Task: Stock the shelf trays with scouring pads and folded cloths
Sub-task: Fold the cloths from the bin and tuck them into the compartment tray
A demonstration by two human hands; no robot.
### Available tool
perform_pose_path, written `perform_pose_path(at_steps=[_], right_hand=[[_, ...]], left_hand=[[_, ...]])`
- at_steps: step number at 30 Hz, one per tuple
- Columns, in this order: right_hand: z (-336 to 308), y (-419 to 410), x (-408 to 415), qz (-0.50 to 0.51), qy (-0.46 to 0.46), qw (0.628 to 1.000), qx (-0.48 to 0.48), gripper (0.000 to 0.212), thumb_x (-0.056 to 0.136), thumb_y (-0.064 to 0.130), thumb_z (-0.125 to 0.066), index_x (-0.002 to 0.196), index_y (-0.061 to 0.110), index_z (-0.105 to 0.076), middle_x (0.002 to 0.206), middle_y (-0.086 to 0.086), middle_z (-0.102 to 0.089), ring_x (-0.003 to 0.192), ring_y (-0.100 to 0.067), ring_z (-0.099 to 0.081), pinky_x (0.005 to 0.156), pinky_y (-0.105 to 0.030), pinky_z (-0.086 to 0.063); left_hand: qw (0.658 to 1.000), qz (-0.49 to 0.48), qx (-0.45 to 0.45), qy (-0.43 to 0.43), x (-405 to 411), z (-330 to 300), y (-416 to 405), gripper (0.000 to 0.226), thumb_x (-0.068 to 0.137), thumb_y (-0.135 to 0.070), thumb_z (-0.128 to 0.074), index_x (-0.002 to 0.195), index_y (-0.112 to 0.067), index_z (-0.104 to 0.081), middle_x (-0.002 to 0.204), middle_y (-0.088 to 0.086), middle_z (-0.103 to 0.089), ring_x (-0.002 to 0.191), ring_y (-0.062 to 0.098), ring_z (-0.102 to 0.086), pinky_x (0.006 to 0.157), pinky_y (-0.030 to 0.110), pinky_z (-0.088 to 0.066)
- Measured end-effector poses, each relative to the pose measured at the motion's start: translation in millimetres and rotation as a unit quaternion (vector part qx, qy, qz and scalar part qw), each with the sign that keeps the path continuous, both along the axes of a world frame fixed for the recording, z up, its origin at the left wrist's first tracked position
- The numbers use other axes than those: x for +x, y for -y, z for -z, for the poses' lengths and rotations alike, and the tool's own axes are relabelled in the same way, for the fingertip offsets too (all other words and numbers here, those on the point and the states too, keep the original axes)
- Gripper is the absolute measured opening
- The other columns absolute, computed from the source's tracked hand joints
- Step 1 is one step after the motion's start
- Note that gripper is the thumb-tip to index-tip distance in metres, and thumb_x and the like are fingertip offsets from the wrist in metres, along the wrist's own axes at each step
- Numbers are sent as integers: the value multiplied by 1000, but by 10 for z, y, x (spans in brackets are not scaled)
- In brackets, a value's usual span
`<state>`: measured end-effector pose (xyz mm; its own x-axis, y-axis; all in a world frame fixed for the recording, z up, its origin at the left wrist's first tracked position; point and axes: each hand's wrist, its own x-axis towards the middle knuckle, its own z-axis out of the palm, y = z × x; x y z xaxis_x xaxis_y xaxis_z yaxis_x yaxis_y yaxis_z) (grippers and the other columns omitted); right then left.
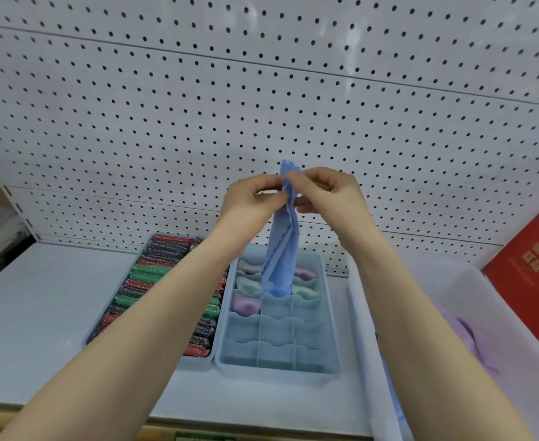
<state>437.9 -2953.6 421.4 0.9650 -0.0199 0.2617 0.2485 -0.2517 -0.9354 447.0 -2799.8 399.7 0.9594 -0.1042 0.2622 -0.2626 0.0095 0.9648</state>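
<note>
Grip: both hands pinch the top edge of a blue cloth [282,249]; the left hand [251,202] sits at 9 o'clock of the cloth's top, the right hand [328,192] at 3 o'clock, thumbs and forefingers closed on the fabric, knuckles almost meeting.
Cloth: hangs straight down toward 6 o'clock as a narrow folded strip with a scalloped edge; its lower end reaches into the divided tray [331,345], at a cell in the middle column, third row from the back. Whether it touches the cell floor cannot be told.
Divided tray: pale blue, with wavy partitions in three columns; rolled pastel cloths [245,302] in white, green and pink fill the back cells toward 12 o'clock, the front rows toward 6 o'clock show only partitions.
Pad tray: just at 9 o'clock of the divided tray and touching it, packed with rows of scouring pads [153,275] in red, green and dark glitter colours.
Bin: a translucent bin [366,345] at 3 o'clock of the divided tray holds lilac cloth [471,342].
Box: a red box [532,281] leans at the far 3 o'clock edge.
Backing: white pegboard [261,90] rises at 12 o'clock behind the shelf [39,313].
</note>
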Motion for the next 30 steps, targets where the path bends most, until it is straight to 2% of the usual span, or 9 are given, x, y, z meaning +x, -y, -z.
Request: perform_pose_path(at_steps=[3, 6, 9, 12, 15, 19, 22, 28, 30], right_hand=[[50, 44, 10, -1, 18, 997, -68, 12, 81, 16, -73, 92, 12, -69, 88, -11, -73, 79, -21, -67, 72, -33, -53], [59, 100, 2, 10, 2, 998, -63, 13, 84, 1, -62, 90, 8, -71, 88, -26, -70, 72, -20, -56, 70, -35, -45], [1, 150, -32, -26, -6, 998, -52, 15, 88, -2, -60, 87, 9, -71, 77, -14, -72, 68, -15, -60, 64, -26, -48], [-39, 184, -31, -65, -2, 997, -46, 11, 89, -1, -64, 96, 5, -70, 79, -3, -71, 66, -11, -64, 62, -22, -51], [-16, 201, -32, -16, 18, 999, -43, 31, 81, 8, -77, 108, 16, -65, 96, 1, -68, 74, -13, -67, 70, -28, -57], [36, 197, -72, 2, 14, 1000, -27, 20, 78, 13, -80, 92, 18, -67, 90, 6, -67, 72, -13, -66, 72, -31, -57], [53, 166, -77, -15, 9, 1000, -2, 10, 80, 10, -79, 86, 9, -70, 80, -4, -70, 67, -15, -65, 65, -25, -53], [27, 160, -89, 47, 38, 998, -15, 33, 74, 18, -83, 99, 26, -63, 82, 1, -64, 67, -15, -63, 64, -27, -55], [38, 161, -97, 46, 26, 998, -16, 27, 74, 18, -84, 93, 21, -65, 81, -1, -66, 66, -14, -62, 62, -26, -54]], left_hand=[[999, 31, -34, -18, -17, 18, -4, 35, 84, 8, -58, 100, -19, -73, 104, 1, -74, 96, 13, -71, 87, 25, -56], [998, -49, 33, 31, -25, 84, -25, 36, 84, 1, -63, 97, -32, -69, 97, -8, -69, 87, 5, -67, 80, 22, -55], [998, -34, 56, 21, -29, 124, -85, 47, 81, -9, -72, 113, -40, -58, 111, -11, -64, 102, 1, -61, 88, 24, -52], [999, 7, 50, 9, -32, 137, -75, 35, 85, -9, -72, 110, -31, -62, 109, -4, -70, 96, 12, -68, 89, 35, -56], [999, -31, 27, 11, -36, 120, -63, 22, 86, -10, -70, 97, -29, -66, 97, -5, -70, 79, 16, -70, 75, 36, -58], [999, -41, 17, 29, -48, 116, -89, 37, 85, -14, -71, 107, -41, -61, 99, -2, -68, 78, 15, -71, 66, 30, -58], [998, -20, 34, 57, -85, 100, -109, 48, 86, -14, -68, 119, -47, -56, 98, -6, -66, 78, 14, -71, 64, 23, -54], [994, -25, 57, 90, -118, 75, -101, 51, 88, -10, -63, 121, -49, -53, 97, -8, -62, 66, 10, -66, 67, 24, -53], [995, -31, 46, 85, -127, 75, -103, 51, 89, -10, -63, 121, -49, -52, 99, -6, -61, 67, 10, -67, 68, 24, -53]])
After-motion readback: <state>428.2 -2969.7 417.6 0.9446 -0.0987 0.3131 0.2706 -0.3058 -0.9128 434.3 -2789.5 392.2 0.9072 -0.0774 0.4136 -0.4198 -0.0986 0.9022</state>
